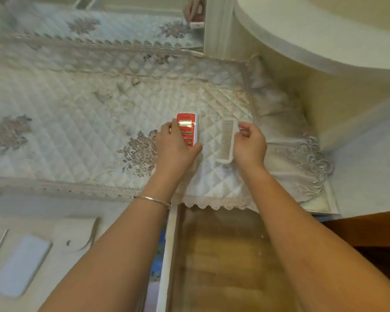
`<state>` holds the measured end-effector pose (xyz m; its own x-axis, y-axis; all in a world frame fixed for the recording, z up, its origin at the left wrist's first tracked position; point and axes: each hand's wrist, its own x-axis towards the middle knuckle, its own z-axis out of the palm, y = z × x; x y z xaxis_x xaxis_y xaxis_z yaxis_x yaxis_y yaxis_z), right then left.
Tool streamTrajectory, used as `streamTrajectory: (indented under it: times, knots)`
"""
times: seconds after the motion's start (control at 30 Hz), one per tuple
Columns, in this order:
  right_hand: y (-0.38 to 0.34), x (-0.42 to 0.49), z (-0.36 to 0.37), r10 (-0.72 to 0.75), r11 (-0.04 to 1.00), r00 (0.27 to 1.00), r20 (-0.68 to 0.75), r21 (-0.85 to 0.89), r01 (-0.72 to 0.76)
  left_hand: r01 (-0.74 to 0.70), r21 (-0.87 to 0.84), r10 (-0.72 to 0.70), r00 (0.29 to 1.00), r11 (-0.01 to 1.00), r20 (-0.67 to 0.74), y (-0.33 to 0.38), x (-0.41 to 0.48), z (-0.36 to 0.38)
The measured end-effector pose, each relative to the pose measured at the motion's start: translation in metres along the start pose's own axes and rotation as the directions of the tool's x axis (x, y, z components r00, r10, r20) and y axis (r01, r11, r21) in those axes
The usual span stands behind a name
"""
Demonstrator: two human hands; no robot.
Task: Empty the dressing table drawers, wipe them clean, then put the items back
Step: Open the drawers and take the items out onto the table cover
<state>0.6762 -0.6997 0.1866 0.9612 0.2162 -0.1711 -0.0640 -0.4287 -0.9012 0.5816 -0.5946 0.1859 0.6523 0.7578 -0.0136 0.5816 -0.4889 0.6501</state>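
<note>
1. Hands apart over the worktop [77,104]: left hand [176,147] grips the red remote [186,124] by its sides; right hand [250,145] pinches the white comb [226,140] by its spine.
2. Both look like light, stiff, probably slippery plastic; keep off the comb's thin teeth.
3. Open drawer [212,255] lies beneath the forearms.

Both bare forearms are extended fwd from the lower edge, angled slightly twd each other. L hand [176,152] is held palm-down, back of hand shown, w/ fingers [172,125] on one long edge of a red remote [186,129] and thumb on the other. A thin bangle [152,200] is worn on the L wrist. R hand [250,145] is seen w/ fingers [245,127] curled, a white comb [227,140] gripped by its R long edge. The hands are near each other, not touching.
</note>
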Motion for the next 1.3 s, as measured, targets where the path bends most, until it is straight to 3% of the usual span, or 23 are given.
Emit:
streamTrajectory:
  times: [0.23, 0.53, 0.67, 0.8, 1.03, 1.3]
  knots:
    - [0.018, 0.008, 0.018, -0.113, 0.967, 0.993, -0.015, -0.231, 0.106, -0.025, 0.069, 0.019, 0.996, 0.997, 0.086, -0.016, 0.021, 0.025]
    - [0.025, 0.0, 0.026, -0.259, 0.805, 0.965, 0.031, -0.546, 0.234, -0.168, 0.143, 0.147, 0.978, 0.975, 0.149, -0.025, 0.013, 0.008]
    - [0.015, -0.032, 0.01, -0.402, 0.662, 0.9, 0.167, -0.626, 0.412, -0.221, 0.22, 0.193, 0.971, 0.95, 0.14, -0.042, -0.01, -0.029]
    - [0.009, -0.076, -0.004, -0.43, 0.548, 0.83, 0.356, -0.627, 0.553, -0.265, 0.343, 0.234, 0.964, 0.901, 0.13, -0.074, -0.053, -0.075]
    - [0.009, -0.165, -0.012, -0.327, 0.43, 0.736, 0.593, -0.6, 0.674, -0.165, 0.493, 0.112, 0.984, 0.854, 0.137, -0.126, -0.148, -0.131]
    - [0.037, -0.252, 0.035, -0.24, 0.335, 0.611, 0.754, -0.526, 0.782, 0.005, 0.485, -0.107, 0.977, 0.875, 0.182, -0.211, -0.221, -0.157]
